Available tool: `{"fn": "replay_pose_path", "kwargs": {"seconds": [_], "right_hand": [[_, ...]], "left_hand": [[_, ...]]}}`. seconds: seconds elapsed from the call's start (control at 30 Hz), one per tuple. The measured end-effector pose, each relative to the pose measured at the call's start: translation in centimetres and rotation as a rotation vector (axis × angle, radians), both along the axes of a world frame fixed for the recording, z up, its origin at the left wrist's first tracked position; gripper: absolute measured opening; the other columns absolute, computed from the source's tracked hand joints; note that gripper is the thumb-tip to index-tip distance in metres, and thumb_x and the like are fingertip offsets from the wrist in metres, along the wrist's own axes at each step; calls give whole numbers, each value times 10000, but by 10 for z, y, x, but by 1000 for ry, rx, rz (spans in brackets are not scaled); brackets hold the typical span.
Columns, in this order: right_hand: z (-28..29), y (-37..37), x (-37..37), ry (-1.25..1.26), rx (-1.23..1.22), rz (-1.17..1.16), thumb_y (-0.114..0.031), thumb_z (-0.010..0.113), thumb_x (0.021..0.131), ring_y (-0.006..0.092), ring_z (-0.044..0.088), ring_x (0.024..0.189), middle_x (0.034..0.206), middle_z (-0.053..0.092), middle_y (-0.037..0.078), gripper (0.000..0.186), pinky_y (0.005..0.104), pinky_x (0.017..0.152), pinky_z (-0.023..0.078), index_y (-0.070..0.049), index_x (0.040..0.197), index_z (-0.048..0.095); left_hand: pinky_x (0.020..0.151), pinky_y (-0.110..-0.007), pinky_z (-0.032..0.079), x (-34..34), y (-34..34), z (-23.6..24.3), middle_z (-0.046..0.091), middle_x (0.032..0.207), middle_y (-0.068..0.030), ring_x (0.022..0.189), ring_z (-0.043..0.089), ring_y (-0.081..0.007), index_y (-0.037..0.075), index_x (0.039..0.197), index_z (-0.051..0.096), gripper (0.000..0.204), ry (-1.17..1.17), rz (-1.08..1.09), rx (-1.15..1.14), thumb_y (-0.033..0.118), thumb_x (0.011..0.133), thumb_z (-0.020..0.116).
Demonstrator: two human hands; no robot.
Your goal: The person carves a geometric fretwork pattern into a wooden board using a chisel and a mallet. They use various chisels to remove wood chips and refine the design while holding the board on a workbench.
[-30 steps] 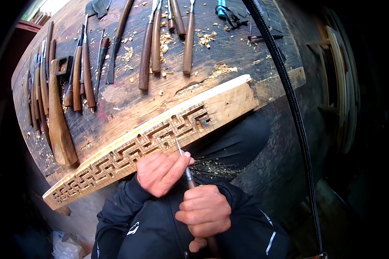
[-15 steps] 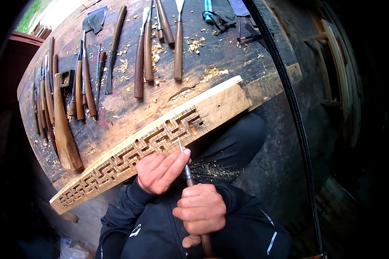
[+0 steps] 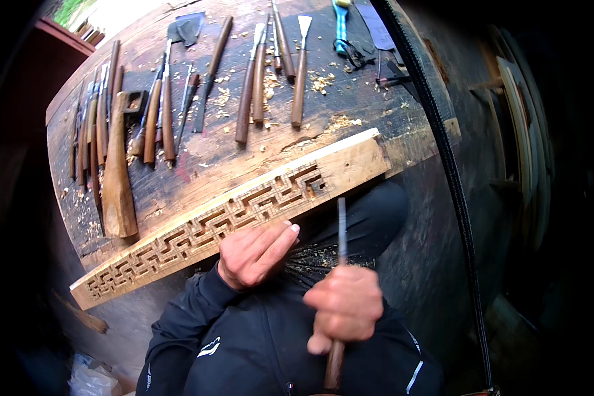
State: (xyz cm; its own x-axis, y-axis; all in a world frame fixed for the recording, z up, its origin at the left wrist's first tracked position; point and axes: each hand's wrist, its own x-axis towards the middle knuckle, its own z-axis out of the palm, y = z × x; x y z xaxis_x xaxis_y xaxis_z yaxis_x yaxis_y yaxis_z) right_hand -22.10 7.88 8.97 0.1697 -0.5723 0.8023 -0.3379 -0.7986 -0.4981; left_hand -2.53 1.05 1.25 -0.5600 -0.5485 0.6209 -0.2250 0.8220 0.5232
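A long wooden board [image 3: 356, 158] with a carved geometric fretwork pattern lies slanted along the near edge of the worktable, its right end higher in the picture. My left hand [image 3: 254, 254] rests at the board's near edge, fingers stretched out side by side and holding nothing; its thumb is hidden. My right hand [image 3: 346, 303], a little blurred, is wrapped round the brown wooden handle of a chisel [image 3: 342, 231]. The narrow metal blade points away from me, its tip off the board, just beyond the near edge to the right of the carving.
Several chisels [image 3: 298, 89] with wooden handles lie on the worktable [image 3: 198, 155] among shavings. A wooden mallet [image 3: 119, 178] stands out at the left. A blue-handled brush [image 3: 341, 30] is at the far right. A black strap [image 3: 452, 165] hangs across the right side.
My right hand has drawn the chisel off the carving and moved it right. My left fingers no longer touch the blade. The view has shifted, so the table things appear further right.
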Motion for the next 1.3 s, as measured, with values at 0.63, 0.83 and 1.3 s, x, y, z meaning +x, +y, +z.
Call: {"fn": "replay_pose_path", "kwargs": {"seconds": [0.63,0.83,1.3], "right_hand": [[-77,-202,-176,617,572,-780,-531,796,1045,319,846,883,937,858,94,373,463,779,633,-160,1060,760],[-85,-222,-181,728,284,-775,-484,851,1008,277,825,819,914,836,60,316,381,706,615,-198,1124,782],[-87,-218,-189,713,277,-771,-325,924,961,252,829,933,1084,856,118,339,364,807,644,-128,1220,830]], "left_hand": [[862,-385,639,261,53,6,860,1130,-171,973,838,-308,6,1242,822,249,-296,1081,-136,-33,997,836],[970,-392,633,355,56,3,857,1219,-131,1104,825,-299,51,1295,825,226,-327,1502,-58,106,1083,770],[1126,-446,553,477,59,-42,777,1425,-194,1311,734,-361,31,1437,737,527,-243,1729,168,405,1070,788]]}}
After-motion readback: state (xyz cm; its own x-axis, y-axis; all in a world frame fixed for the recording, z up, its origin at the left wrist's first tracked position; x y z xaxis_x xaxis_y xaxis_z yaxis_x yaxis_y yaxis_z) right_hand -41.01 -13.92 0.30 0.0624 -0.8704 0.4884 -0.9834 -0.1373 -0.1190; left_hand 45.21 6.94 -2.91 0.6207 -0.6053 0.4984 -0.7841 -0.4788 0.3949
